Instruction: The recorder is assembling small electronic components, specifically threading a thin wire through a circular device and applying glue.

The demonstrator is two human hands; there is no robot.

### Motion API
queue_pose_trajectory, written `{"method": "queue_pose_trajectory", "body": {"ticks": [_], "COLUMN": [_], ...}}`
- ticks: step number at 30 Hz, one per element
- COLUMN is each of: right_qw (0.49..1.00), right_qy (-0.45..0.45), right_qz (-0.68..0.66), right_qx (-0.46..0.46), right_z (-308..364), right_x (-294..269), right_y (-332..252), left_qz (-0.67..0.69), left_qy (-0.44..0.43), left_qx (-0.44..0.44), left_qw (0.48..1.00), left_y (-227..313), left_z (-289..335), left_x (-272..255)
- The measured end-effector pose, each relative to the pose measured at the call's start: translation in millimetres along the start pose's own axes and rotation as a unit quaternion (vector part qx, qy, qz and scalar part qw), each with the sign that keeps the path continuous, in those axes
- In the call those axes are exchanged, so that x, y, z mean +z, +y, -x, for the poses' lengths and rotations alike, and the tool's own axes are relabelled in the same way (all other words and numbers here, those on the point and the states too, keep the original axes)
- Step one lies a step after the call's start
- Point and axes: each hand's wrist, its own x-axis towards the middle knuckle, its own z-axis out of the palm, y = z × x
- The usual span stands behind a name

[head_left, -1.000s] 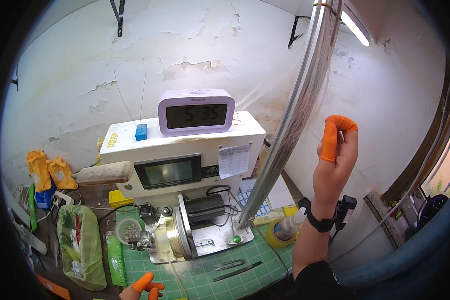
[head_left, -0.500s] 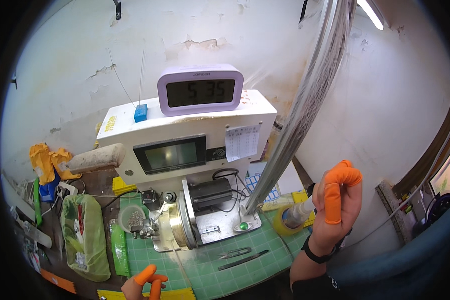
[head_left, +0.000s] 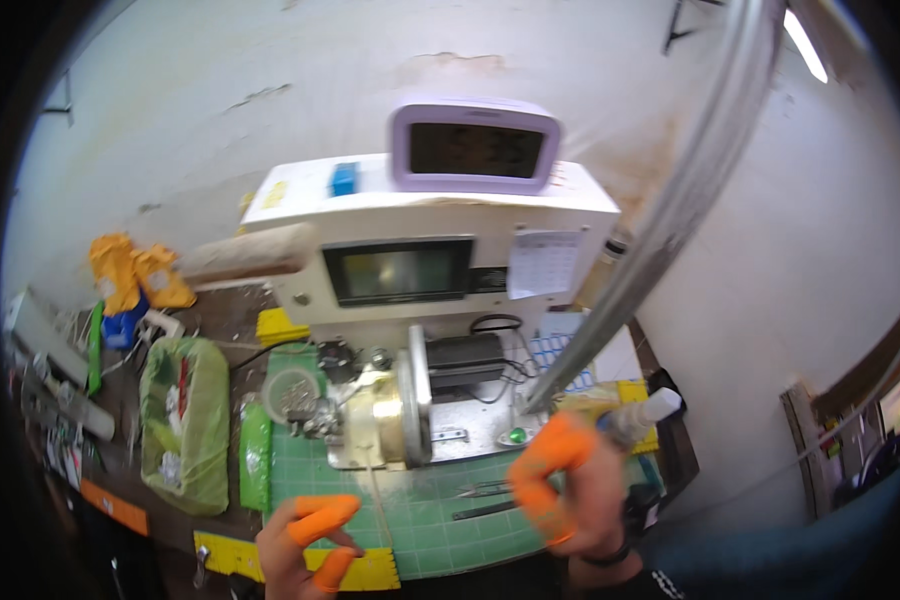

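Note:
My left hand point(head_left: 305, 545), with orange finger covers, is at the bottom edge over a yellow ruler point(head_left: 375, 570). Its index finger and thumb stand apart, and nothing shows between them. My right hand point(head_left: 580, 490) is over the right side of the green cutting mat point(head_left: 440, 560), smeared by motion. Orange-covered thumb and index finger curl together there; anything pinched between them is too small or blurred to make out. Beside it lie tweezers point(head_left: 485, 509) and thread snips point(head_left: 485, 489). Behind is a white machine with a screen point(head_left: 400, 271), a black motor point(head_left: 460, 360) and a brass-coloured drum point(head_left: 382, 412).
A pale post point(head_left: 660, 240) slants up on the right, near a clear spray bottle point(head_left: 650, 415). Leftward are a bin lined with a green bag point(head_left: 185, 430), a green packet point(head_left: 255, 455) and a round dish of small bits point(head_left: 292, 393). A lilac clock point(head_left: 475, 150) tops the machine.
My right hand has come down and left from beside the bottle to over the mat. My left hand has risen slightly into view. The whole view has shifted.

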Motion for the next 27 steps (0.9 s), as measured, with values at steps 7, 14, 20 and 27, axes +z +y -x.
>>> {"method": "queue_pose_trajectory", "body": {"ticks": [7, 14, 20, 27], "right_qw": [0.994, 0.982, 0.926, 0.896], "right_qy": [-0.1, -0.18, -0.181, -0.339], "right_qz": [-0.025, 0.021, 0.198, 0.285], "right_qx": [0.022, -0.057, -0.265, 0.016], "right_z": [51.1, 25.9, 5.2, -14.0], "right_x": [84.1, 53.4, 71.9, 37.0], "right_y": [0.7, -34.8, -51.0, -43.6], "left_qz": [0.284, -0.156, -0.14, -0.239], "left_qy": [-0.068, 0.107, -0.03, 0.012], "left_qx": [-0.046, -0.045, 0.017, -0.049], "left_qw": [0.955, 0.981, 0.989, 0.97], "left_y": [0.7, 5.2, -8.2, -27.6], "left_z": [27.5, 38.1, 41.1, 81.5], "left_x": [0.6, -3.8, -7.4, -48.0]}}
